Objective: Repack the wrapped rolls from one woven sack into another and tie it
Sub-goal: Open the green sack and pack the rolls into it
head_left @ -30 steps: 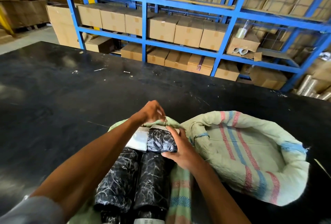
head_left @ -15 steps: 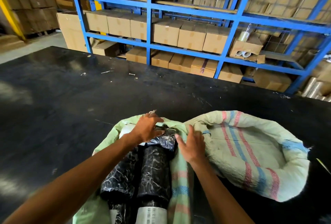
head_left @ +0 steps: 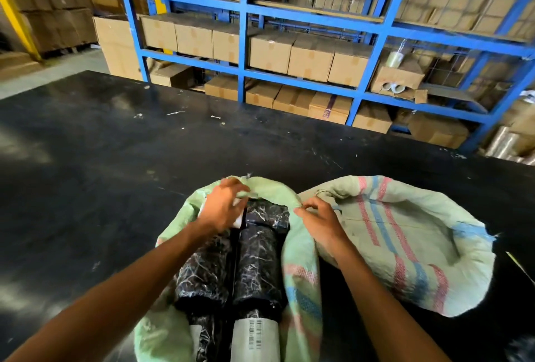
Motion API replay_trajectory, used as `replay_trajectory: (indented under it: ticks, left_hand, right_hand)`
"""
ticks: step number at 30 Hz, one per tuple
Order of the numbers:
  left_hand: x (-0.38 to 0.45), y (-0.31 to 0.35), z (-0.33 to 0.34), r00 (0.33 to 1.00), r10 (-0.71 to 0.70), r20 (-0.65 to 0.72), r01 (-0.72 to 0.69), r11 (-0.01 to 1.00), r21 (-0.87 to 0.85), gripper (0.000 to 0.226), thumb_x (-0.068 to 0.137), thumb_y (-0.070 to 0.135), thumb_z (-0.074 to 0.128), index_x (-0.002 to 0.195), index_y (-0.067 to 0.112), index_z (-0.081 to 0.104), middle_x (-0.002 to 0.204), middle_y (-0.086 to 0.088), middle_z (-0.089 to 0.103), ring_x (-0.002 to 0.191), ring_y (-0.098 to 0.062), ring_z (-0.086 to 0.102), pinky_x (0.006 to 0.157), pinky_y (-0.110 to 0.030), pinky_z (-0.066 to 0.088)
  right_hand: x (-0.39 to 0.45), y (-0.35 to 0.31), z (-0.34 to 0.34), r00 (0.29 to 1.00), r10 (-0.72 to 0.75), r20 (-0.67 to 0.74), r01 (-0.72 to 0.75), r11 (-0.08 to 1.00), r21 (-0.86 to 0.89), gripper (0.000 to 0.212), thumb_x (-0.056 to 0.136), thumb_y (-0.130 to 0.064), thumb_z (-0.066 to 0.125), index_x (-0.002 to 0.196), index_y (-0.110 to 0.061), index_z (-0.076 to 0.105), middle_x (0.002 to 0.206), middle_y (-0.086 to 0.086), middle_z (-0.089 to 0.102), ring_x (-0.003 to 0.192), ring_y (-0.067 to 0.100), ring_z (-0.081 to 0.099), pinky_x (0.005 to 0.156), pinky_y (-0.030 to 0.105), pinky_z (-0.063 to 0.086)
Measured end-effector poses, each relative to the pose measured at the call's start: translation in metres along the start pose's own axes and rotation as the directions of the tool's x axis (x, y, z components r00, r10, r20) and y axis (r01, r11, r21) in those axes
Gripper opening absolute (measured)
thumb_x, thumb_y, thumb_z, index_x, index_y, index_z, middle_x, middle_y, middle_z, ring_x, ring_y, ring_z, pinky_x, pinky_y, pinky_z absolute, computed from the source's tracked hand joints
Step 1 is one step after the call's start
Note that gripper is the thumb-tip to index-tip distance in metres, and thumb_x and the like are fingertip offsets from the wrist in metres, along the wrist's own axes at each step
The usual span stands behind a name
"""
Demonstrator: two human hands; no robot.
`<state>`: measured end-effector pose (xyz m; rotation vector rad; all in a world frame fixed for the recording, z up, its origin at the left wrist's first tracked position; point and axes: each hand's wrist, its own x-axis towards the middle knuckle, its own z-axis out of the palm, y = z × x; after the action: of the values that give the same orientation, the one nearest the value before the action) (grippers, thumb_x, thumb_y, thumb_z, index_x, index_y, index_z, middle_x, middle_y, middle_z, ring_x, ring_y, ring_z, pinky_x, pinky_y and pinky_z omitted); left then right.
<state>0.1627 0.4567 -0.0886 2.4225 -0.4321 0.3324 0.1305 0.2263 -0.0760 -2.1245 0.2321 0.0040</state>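
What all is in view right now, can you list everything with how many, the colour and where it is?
filled sack: one, pale green with pink and blue stripes, near middle of the table, mouth open.
wrapped rolls: at least three, black glossy wrap, lying inside the filled sack; one has a white barcode label.
empty sack: one, pale green with pink and blue stripes, slumped to the right of the filled one.
table: one, black, under both sacks.
shelving: one rack, blue, behind the table.
cartons: many, brown, on the shelving.
tape rolls: a few, clear, right part of the shelving.
left hand: at the filled sack's far rim, blurred.
right hand: pinches the filled sack's right edge.
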Motion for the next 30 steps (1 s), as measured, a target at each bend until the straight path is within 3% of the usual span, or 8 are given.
replay_trajectory:
  ticks: [3,6,8,10,15,23,26,30]
  left_hand:
    - [-0.007,-0.041,-0.023,0.881,-0.434,-0.189,0.456,0.886,0.087,0.036,0.089,0.027,0.052,0.117,0.005,0.058,0.116,-0.021,0.059,0.109,-0.041,0.052,0.091,-0.045,0.043]
    - [-0.022,-0.067,-0.039,0.528,-0.840,0.125,0.840,0.538,0.065,0.050,0.084,0.041,0.061,0.114,0.001,0.054,0.109,-0.021,0.060,0.099,-0.035,0.058,0.084,-0.039,0.047]
    - [-0.037,-0.069,-0.046,0.446,-0.836,0.319,0.891,0.449,-0.071,0.035,0.080,0.034,0.071,0.084,0.000,0.060,0.066,-0.013,0.055,0.055,-0.024,0.051,0.054,-0.027,0.044]
    - [-0.039,-0.074,-0.052,0.544,-0.818,0.187,0.839,0.537,-0.090,0.023,0.081,0.024,0.069,0.082,0.002,0.064,0.061,-0.012,0.054,0.049,-0.025,0.050,0.042,-0.025,0.042]
    - [0.001,-0.056,-0.078,0.810,-0.579,-0.098,0.582,0.813,0.011,0.027,0.075,0.018,0.055,0.100,0.009,0.061,0.104,-0.021,0.065,0.100,-0.038,0.060,0.077,-0.039,0.048]
    - [-0.037,-0.070,-0.079,0.605,-0.596,0.528,0.796,0.447,-0.408,0.082,0.046,0.062,0.083,0.105,0.006,0.067,0.109,-0.017,0.069,0.097,-0.032,0.065,0.090,-0.049,0.052]
    - [-0.033,-0.055,-0.077,0.638,-0.723,0.263,0.769,0.580,-0.269,0.071,0.061,0.045,0.085,0.106,0.006,0.046,0.108,-0.010,0.059,0.092,-0.031,0.061,0.061,-0.039,0.056]
    - [-0.009,-0.034,-0.087,0.856,-0.486,-0.177,0.514,0.838,0.184,0.044,0.078,0.007,0.059,0.116,0.003,0.038,0.108,-0.024,0.057,0.102,-0.045,0.055,0.077,-0.045,0.045]
  right_hand:
    - [0.002,-0.001,0.006,0.973,0.205,0.109,-0.223,0.957,0.187,0.060,0.072,-0.071,0.058,0.083,-0.012,0.061,0.086,0.001,0.067,0.083,0.019,0.063,0.079,0.030,0.049]
    - [0.001,-0.003,0.011,0.976,0.209,0.061,-0.217,0.963,0.162,0.048,0.074,-0.058,0.068,0.087,-0.012,0.058,0.084,0.002,0.063,0.080,0.019,0.060,0.072,0.030,0.047]
    - [0.002,-0.005,0.016,0.981,0.190,0.024,-0.192,0.976,0.104,0.045,0.074,-0.041,0.076,0.099,-0.013,0.051,0.095,0.003,0.061,0.088,0.023,0.060,0.076,0.033,0.048]
    - [0.005,-0.012,0.020,0.992,0.104,-0.076,-0.107,0.994,-0.034,0.039,0.078,-0.023,0.072,0.102,-0.013,0.043,0.099,0.007,0.057,0.094,0.030,0.059,0.078,0.036,0.048]
    - [0.016,-0.023,0.008,0.950,-0.014,-0.311,-0.101,0.931,-0.350,0.038,0.082,-0.017,0.064,0.117,-0.011,0.048,0.117,0.016,0.060,0.105,0.038,0.058,0.082,0.042,0.049]
    - [-0.005,-0.018,-0.006,0.974,0.212,0.085,-0.210,0.977,-0.030,0.062,0.084,-0.052,0.062,0.132,-0.016,0.045,0.128,0.001,0.051,0.125,0.026,0.049,0.096,0.033,0.039]
    - [-0.001,-0.024,0.000,0.994,-0.009,-0.112,-0.007,0.990,-0.144,0.030,0.080,-0.023,0.068,0.101,-0.011,0.051,0.097,0.005,0.060,0.093,0.027,0.058,0.074,0.031,0.044]
    - [0.010,-0.053,-0.018,0.932,-0.005,-0.361,-0.065,0.981,-0.181,0.023,0.082,-0.011,0.063,0.101,-0.013,0.049,0.103,0.014,0.061,0.096,0.034,0.059,0.071,0.035,0.046]
